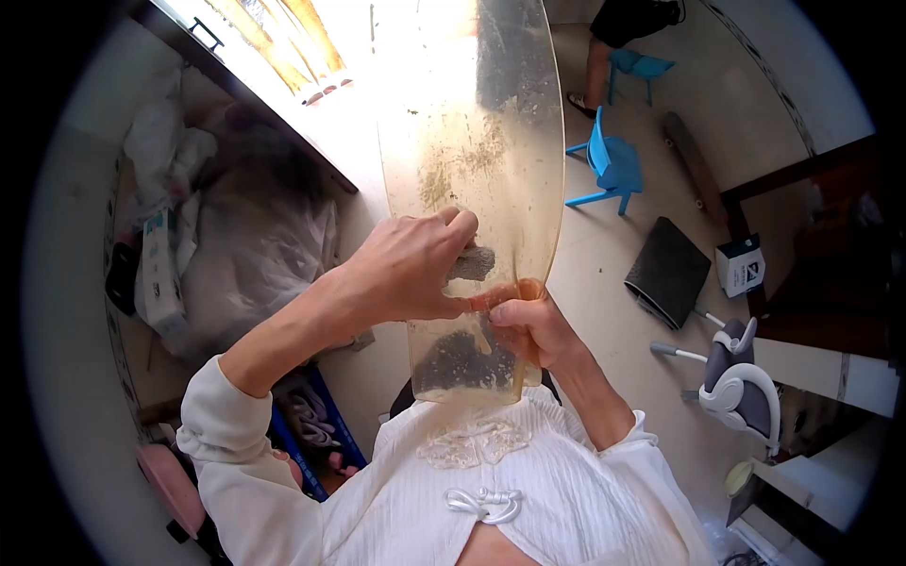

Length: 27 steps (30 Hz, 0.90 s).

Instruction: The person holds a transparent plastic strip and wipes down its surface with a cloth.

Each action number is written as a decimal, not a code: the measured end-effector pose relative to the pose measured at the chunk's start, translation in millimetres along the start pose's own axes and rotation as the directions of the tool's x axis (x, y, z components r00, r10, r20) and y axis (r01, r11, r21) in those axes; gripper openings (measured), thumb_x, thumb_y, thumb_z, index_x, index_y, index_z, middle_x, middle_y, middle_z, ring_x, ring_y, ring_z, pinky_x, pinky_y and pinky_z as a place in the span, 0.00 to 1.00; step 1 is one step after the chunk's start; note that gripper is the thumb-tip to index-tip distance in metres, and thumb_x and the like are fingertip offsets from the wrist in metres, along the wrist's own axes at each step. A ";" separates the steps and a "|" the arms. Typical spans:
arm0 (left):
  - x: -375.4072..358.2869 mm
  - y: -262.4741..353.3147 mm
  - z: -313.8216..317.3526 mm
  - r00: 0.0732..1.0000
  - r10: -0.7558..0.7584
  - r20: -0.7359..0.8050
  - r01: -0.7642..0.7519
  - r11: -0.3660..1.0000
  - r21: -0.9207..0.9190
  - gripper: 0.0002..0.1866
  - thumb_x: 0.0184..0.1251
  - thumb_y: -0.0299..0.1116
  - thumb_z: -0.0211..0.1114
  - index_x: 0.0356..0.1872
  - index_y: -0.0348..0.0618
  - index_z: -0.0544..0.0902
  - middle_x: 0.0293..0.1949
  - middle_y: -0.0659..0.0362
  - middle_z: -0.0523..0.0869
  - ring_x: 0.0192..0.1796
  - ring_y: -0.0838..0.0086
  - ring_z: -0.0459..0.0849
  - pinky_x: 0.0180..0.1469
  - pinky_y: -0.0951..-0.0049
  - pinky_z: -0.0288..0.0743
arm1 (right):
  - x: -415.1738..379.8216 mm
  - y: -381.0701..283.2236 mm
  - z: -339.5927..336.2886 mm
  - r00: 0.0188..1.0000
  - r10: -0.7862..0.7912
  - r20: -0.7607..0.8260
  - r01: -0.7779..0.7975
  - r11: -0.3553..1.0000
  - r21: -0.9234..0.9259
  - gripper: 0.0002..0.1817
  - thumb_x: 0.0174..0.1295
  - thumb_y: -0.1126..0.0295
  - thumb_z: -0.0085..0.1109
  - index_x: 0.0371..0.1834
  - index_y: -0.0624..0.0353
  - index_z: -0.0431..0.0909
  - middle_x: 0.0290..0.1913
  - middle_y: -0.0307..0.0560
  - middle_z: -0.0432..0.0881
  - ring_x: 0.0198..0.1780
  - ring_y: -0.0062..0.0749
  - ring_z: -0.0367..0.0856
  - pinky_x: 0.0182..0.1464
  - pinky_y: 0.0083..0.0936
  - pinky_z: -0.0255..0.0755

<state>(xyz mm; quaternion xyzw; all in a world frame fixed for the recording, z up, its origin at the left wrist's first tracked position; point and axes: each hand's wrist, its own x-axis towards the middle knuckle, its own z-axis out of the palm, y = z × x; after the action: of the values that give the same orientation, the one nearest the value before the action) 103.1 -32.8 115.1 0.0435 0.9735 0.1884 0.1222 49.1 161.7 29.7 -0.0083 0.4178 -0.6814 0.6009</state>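
Observation:
A long, see-through yellowish plastic sheet [538, 189] stretches from my waist up toward the bright doorway, its surface marked with brown dirt and pale specks. My left hand [415, 259] lies over its middle, fingers curled in and thumb stretched toward the right. Between that thumb and the fingers shows a small grey, rough-textured piece [472, 264]; I cannot tell whether it is gripped. On the right edge, my right hand [530, 325] clasps the sheet, thumb on the near face and fingers behind, showing through the plastic. The sheet's lower end rests against my white top [528, 453].
Clear plastic wrapping [255, 274] covers a heap on the left. A blue chair [613, 165], a dark flat case [668, 274], a skateboard [694, 165] and a grey-white padded frame [741, 387] stand or lie on the right. A person's leg [595, 75] shows behind.

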 end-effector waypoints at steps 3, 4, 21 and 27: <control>4.2 -13.1 -4.3 0.999 0.018 0.048 -0.017 1.000 -0.018 0.29 0.42 0.44 0.75 0.40 0.39 0.70 0.35 0.51 0.80 0.39 0.55 0.82 0.38 0.60 0.73 | 6.5 2.1 3.0 0.998 0.050 0.040 -0.050 0.999 0.017 0.16 0.48 0.77 0.56 0.41 0.71 0.82 0.21 0.37 0.75 0.17 0.16 0.66 0.19 0.15 0.64; 2.2 -13.9 -7.7 0.997 0.017 0.070 -0.013 0.998 -0.058 0.28 0.40 0.40 0.73 0.41 0.39 0.69 0.35 0.50 0.80 0.38 0.54 0.82 0.37 0.60 0.73 | 8.4 2.3 6.9 1.000 0.025 0.002 -0.025 0.999 0.033 0.15 0.47 0.78 0.56 0.40 0.71 0.82 0.21 0.37 0.75 0.17 0.16 0.66 0.19 0.15 0.63; 7.5 -38.4 -1.6 0.990 0.040 0.134 -0.014 0.981 -0.195 0.27 0.37 0.37 0.73 0.40 0.38 0.71 0.33 0.48 0.81 0.39 0.54 0.81 0.40 0.60 0.72 | 17.6 9.0 22.4 0.997 -0.051 -0.063 0.049 0.998 -0.037 0.17 0.49 0.76 0.53 0.42 0.74 0.78 0.21 0.39 0.73 0.15 0.16 0.62 0.16 0.14 0.57; 10.0 -31.8 6.3 0.998 0.038 0.056 -0.028 0.985 -0.168 0.25 0.41 0.35 0.72 0.41 0.38 0.73 0.33 0.49 0.81 0.38 0.54 0.82 0.39 0.60 0.73 | 13.5 7.8 21.2 0.988 -0.107 -0.116 0.106 0.994 -0.009 0.18 0.49 0.75 0.53 0.43 0.76 0.78 0.19 0.36 0.70 0.15 0.14 0.60 0.16 0.13 0.55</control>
<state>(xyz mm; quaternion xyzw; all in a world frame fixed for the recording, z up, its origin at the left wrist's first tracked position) 93.8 -58.7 95.3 0.0549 0.9493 0.2702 0.1508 62.5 139.3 32.3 0.0081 0.4519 -0.7113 0.5383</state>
